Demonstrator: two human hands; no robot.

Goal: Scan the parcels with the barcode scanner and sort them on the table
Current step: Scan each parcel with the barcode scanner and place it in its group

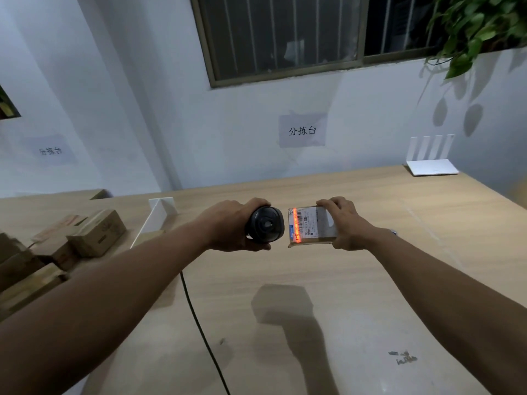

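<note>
Label print on the parcel [312, 225] too small to read, my left hand [231, 226] hides the scanner [265, 225] grip, stacked boxes [57, 246] cut off at left edge.

Two bare forearms show above the table [370, 280], uncovered from the picture's lower edge up to the wrists. The left hand [236, 226] and the right hand [348, 226] are bare too, both over the table's middle. At the right wrist, on the side toward the table's right edge, a small pale blue-grey bit [393, 232] peeks out, too small to tell what it is.
</note>
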